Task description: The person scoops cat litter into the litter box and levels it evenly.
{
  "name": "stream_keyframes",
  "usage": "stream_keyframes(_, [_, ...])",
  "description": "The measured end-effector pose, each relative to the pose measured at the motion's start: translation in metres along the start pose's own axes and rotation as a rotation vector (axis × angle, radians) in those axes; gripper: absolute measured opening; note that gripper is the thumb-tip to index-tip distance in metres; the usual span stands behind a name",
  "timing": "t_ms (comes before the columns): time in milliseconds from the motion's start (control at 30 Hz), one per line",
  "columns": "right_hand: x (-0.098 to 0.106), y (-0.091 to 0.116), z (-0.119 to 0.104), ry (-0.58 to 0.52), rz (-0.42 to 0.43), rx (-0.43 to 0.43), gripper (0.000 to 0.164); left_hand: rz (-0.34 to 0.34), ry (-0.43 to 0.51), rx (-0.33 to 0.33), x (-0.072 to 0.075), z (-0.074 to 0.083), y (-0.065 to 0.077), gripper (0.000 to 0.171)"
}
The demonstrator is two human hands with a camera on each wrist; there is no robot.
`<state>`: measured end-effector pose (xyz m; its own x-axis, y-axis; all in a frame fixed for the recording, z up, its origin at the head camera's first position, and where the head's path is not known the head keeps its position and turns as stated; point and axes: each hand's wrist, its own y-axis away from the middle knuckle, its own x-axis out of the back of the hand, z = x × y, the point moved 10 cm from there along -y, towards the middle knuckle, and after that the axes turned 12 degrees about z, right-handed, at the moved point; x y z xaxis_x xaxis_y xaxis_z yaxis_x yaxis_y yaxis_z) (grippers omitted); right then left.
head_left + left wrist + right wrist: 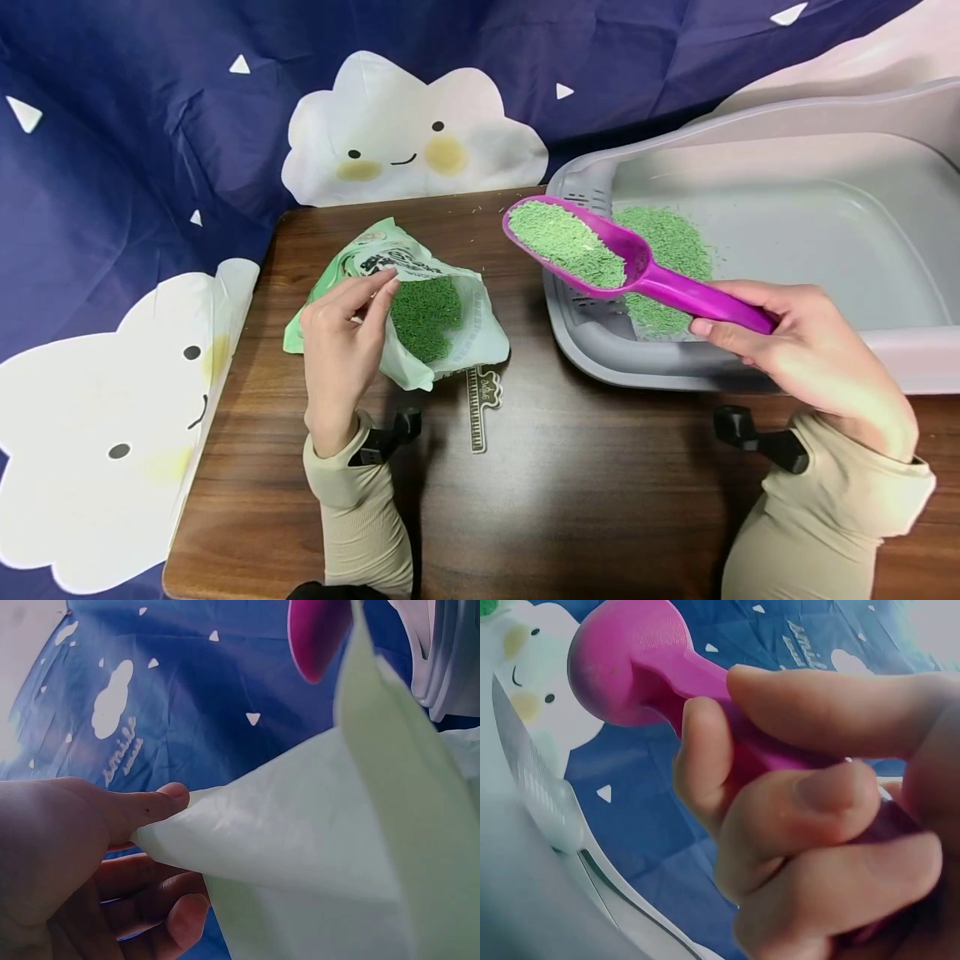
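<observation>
My right hand (813, 346) grips the handle of a magenta scoop (686, 292), its fingers curled round it in the right wrist view. Green pellets (566, 242) fill the scoop's bowl, which hangs over the left rim of a grey litter box (600, 367). Inside the box, a heap of the same pellets (663, 250) lies at the left end. With thumb and forefinger, my left hand (341, 333) pinches the edge of a pale green plastic bag (472, 325). The bag's mouth gapes, and green pellets (427, 317) show within.
A small dark ruler-like piece (477, 412) with a cloud-shaped side lies on the brown wooden table (570, 492) below the bag. Loose pellets dot the table's back edge. Behind hangs a navy cloth (225, 125) with white clouds and triangles.
</observation>
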<state>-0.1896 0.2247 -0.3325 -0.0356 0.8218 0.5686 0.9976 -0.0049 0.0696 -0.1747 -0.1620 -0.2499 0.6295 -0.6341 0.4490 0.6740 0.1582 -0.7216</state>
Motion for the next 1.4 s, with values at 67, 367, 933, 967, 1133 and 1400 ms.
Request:
stream_keyframes(67, [0.005, 0.000, 0.006, 0.006, 0.021, -0.027, 0.032, 0.002, 0.003, 0.000, 0.000, 0.000, 0.000, 0.016])
stream_keyframes(367, [0.029, 0.001, 0.021, -0.027, 0.130, -0.100, 0.029, 0.006, 0.013, 0.003, 0.001, 0.000, 0.000, 0.016])
stream_keyframes(933, [0.062, 0.005, 0.032, -0.108, 0.355, -0.181, 0.019, 0.003, 0.005, 0.012, 0.000, 0.000, 0.001, 0.016])
stream_keyframes(967, [0.064, 0.005, 0.032, -0.117, 0.366, -0.185, 0.018, 0.002, 0.005, 0.013, 0.000, 0.000, 0.001, 0.016])
stream_keyframes(1133, [0.071, 0.009, 0.038, -0.090, 0.378, -0.213, 0.012, -0.002, 0.001, 0.014, 0.000, -0.001, 0.001, 0.016])
stream_keyframes(1400, [0.078, 0.011, 0.045, -0.178, 0.397, -0.174, 0.011, 0.003, 0.011, 0.016, 0.001, 0.000, 0.001, 0.016])
